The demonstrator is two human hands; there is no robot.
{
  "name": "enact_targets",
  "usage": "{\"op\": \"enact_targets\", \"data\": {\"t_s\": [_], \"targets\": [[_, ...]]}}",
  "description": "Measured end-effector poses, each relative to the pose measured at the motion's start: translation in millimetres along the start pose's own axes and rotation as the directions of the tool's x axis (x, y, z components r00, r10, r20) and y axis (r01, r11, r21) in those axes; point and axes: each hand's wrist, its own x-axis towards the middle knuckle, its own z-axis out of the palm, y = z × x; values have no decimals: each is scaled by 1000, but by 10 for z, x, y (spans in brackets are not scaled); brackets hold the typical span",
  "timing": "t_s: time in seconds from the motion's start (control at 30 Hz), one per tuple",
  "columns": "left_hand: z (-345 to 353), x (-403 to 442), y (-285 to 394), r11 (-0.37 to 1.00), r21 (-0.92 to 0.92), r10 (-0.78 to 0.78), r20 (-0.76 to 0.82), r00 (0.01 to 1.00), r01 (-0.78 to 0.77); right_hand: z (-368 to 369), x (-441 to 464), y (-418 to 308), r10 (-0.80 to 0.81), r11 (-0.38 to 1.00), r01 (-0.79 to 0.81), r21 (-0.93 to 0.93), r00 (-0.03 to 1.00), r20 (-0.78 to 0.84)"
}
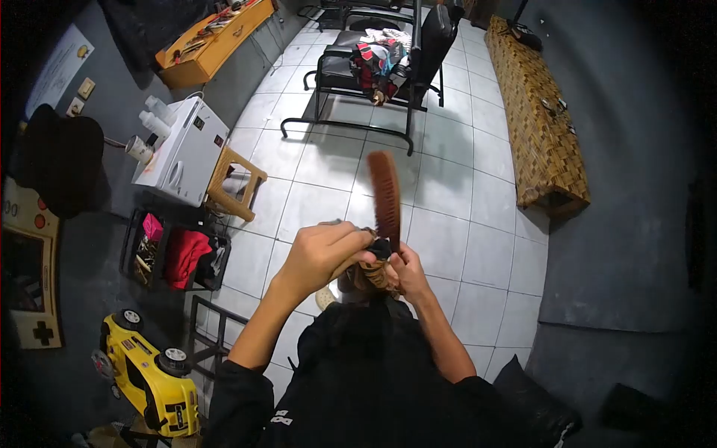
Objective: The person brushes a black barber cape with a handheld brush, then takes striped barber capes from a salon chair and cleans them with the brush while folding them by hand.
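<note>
Upright in front of me stands a brown wide-toothed comb (385, 196), its teeth facing left and its lower end at the fingers of my right hand (410, 275), which is closed on it. My left hand (323, 255) is closed with its fingertips pinched beside a small black item (382, 248) at the comb's base. What the left fingers grip, if anything, is hidden. Just below the hands shows a tan and brown patterned thing (373, 276), partly covered by them; its kind cannot be made out.
A black metal-framed chair (340, 67) with piled clothes (382, 54) stands ahead. Left are a white mini fridge (187, 153), a wooden stool (237, 183), a black cart (175, 254) and a yellow toy car (146, 373). A woven bench (534, 112) lines the right wall.
</note>
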Motion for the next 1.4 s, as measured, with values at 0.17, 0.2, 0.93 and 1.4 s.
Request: {"op": "enact_targets", "data": {"t_s": [0.17, 0.2, 0.93, 1.4], "targets": [[92, -49, -74, 994, 13, -111, 129, 985, 110, 436, -141, -538, -304, 951, 299, 74, 951, 63], [82, -69, -97, 989, 2, -145, 170, 975, 147, 427, -140, -549, -291, 956, 292, -5, 954, 65], [299, -434, 56, 313, -904, -691, -6, 723, 292, 560, -312, -565, -111, 985, 133, -106, 975, 193], [-210, 229, 107, 371, -907, -689, -123, 714, 201, -622, 26, 1336, 401, 244, -235, -941, 908, -123]]}}
